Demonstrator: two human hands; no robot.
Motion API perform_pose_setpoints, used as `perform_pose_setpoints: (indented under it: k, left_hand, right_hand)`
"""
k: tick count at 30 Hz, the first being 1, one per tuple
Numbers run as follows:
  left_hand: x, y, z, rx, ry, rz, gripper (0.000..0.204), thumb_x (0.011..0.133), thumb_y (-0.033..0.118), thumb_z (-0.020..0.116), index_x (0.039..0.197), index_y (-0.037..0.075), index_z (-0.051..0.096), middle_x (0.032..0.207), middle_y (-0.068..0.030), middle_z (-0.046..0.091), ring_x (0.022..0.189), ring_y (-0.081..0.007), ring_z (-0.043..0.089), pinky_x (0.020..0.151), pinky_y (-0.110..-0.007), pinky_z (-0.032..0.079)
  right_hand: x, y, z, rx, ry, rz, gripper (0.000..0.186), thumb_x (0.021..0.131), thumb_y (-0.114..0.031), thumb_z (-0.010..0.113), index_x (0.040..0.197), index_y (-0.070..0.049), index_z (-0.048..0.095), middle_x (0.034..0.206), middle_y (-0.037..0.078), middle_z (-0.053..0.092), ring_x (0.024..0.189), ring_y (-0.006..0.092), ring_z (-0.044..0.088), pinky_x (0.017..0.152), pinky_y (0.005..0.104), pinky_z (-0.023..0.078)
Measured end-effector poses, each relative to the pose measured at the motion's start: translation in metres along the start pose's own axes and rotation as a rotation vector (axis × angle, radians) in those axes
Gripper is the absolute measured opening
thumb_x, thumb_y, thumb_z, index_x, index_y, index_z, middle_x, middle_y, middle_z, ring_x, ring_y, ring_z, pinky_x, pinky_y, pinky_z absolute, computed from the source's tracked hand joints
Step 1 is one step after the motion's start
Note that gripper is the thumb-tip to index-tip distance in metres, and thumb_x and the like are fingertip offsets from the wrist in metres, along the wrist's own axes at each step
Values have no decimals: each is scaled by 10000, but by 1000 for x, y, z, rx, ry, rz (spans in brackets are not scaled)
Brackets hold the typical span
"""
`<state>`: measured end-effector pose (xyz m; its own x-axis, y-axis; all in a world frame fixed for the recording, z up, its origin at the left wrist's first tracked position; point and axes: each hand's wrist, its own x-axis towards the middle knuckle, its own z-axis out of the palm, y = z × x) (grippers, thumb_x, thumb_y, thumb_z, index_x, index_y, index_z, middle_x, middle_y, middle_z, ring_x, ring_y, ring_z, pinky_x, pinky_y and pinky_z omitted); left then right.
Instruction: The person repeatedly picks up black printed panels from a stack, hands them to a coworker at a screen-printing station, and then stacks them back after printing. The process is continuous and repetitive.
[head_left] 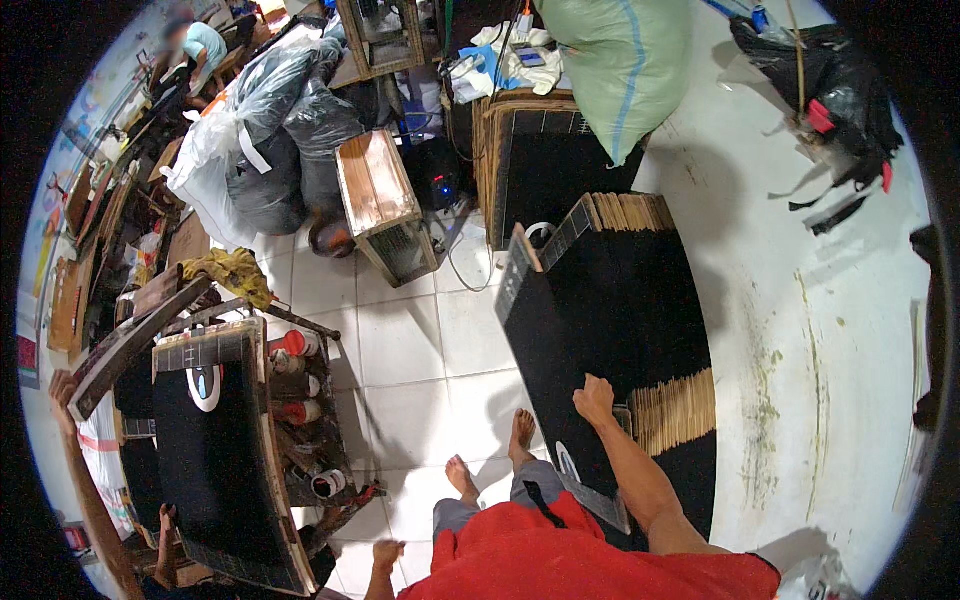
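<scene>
Fingers of my right hand (594, 400) curled down, pressing on the top black sheet (610, 320) of the tall stack at my right; whether they grip an edge I cannot tell. Left hand (386, 553) hangs low beside my leg, fingers loosely apart, holding nothing. Sheets: flat, matte black face, tan cut edges, thin and stiff like board. Risk: top sheet may slide off towards the tiled floor (400, 340) if I push sideways; bare feet just below. Fanned tan edges (676, 410) suggest layers already uneven, so stack could shift.
</scene>
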<state>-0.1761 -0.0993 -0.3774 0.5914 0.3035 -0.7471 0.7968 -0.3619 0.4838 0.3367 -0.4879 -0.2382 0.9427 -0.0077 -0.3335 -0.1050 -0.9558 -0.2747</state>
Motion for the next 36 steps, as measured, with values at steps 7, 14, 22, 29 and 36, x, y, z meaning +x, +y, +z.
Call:
perform_pose_setpoints:
  k: [7, 14, 22, 29, 36]
  left_hand:
    - [-45, 77, 73, -794, 160, -715, 159, 790, 191, 638, 868, 63, 585, 729, -86, 632, 598, -191, 610, 525, -319, 446]
    - [-20, 192, 104, -801, 116, -672, 262, 756, 192, 687, 932, 32, 578, 738, -80, 629, 627, -173, 612, 542, -306, 463]
    - [-50, 116, 91, -910, 224, -641, 223, 802, 151, 606, 943, -20, 579, 720, -124, 617, 573, -189, 600, 464, -267, 462]
    - [-12, 146, 89, -834, 199, -757, 248, 796, 169, 613, 956, -17, 580, 730, -121, 623, 607, -188, 612, 495, -279, 468]
    - [22, 213, 85, -798, 200, -758, 251, 796, 172, 613, 958, -16, 580, 732, -117, 624, 616, -186, 613, 510, -284, 471]
  right_hand:
    - [96, 64, 18, 2, 1, 119, 415, 738, -133, 585, 1103, 61, 548, 975, 255, 603, 926, 382, 588, 826, 452, 470]
    - [191, 96, 39, 1, 41, 86, 351, 764, -131, 591, 1051, 69, 560, 961, 264, 599, 909, 398, 583, 819, 463, 465]
    - [275, 98, 58, -48, 73, 111, 235, 749, -125, 612, 907, 45, 574, 864, 221, 624, 836, 365, 612, 751, 452, 486]
    - [291, 107, 78, -23, 114, 213, 271, 707, -124, 660, 920, 23, 582, 854, 203, 634, 821, 358, 623, 754, 433, 494]
    - [289, 109, 70, -5, 67, 195, 275, 719, -131, 645, 939, 20, 582, 859, 205, 633, 832, 366, 621, 773, 450, 485]
